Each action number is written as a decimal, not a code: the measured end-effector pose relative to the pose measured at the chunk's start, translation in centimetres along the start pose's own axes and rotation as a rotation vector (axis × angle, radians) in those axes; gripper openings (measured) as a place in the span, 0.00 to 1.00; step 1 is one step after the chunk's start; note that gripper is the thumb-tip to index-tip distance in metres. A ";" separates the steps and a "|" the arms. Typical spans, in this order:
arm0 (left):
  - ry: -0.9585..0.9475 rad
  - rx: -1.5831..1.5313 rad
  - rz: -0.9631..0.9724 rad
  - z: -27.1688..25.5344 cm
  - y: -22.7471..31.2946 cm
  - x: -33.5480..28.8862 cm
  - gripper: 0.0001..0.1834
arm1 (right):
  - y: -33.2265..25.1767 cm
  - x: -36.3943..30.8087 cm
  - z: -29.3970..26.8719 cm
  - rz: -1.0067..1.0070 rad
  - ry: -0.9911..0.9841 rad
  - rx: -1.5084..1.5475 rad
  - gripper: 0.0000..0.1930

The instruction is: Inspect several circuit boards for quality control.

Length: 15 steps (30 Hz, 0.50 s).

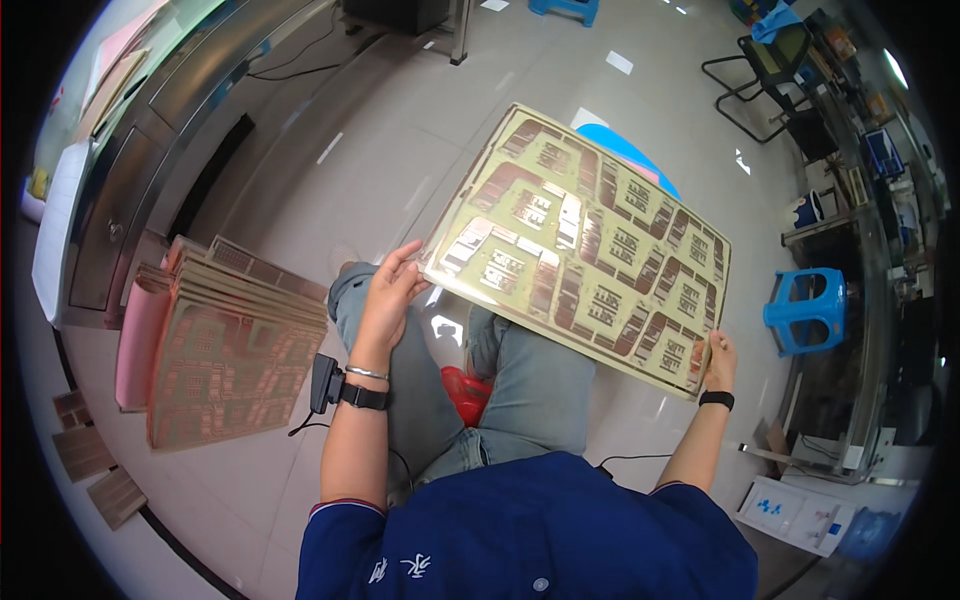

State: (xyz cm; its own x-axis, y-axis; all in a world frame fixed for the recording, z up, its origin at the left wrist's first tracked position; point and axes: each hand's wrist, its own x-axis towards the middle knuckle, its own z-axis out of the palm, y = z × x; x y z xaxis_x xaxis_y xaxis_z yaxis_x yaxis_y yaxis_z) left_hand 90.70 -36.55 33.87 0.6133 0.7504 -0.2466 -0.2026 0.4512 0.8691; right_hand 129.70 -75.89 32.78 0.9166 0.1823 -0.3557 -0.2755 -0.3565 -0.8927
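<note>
A large printed circuit board panel (590, 255), pale green with copper and brown patterns, is held tilted above my knees. My left hand (392, 290) grips its near left corner, fingertips along the edge. At the right corner my right hand (721, 360) pinches the panel's edge, with part of the fingers hidden behind it. To my left, a stack of similar copper-patterned panels (230, 365) stands on edge, leaning together, with a pink sheet (143, 345) at its outer side.
A metal cabinet (115, 215) stands at the left. A blue plastic stool (806, 310) is at the right, beside crowded shelves. A folding chair (775, 70) stands far right. Behind the panel shows a blue rounded thing (640, 150). Something red (466, 395) sits between my legs.
</note>
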 end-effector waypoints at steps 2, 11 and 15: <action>0.026 0.000 0.013 0.3 0.1 -0.2 0.21 | -1.1 -1.0 0.2 -0.069 0.027 -0.015 0.17; 0.036 -0.206 0.033 0.1 0.3 -0.4 0.32 | -4.2 -5.4 -0.1 -0.014 -0.209 0.407 0.16; 0.012 -0.276 0.046 0.0 0.1 -0.8 0.33 | -5.8 -8.6 2.7 -0.082 -0.375 0.642 0.18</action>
State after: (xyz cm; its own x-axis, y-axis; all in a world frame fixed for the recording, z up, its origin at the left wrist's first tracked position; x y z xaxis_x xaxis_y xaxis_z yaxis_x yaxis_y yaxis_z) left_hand 90.23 -37.12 34.17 0.5899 0.7782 -0.2157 -0.4316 0.5296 0.7302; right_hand 122.66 -72.92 40.23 0.8129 0.5265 -0.2491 -0.4308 0.2555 -0.8655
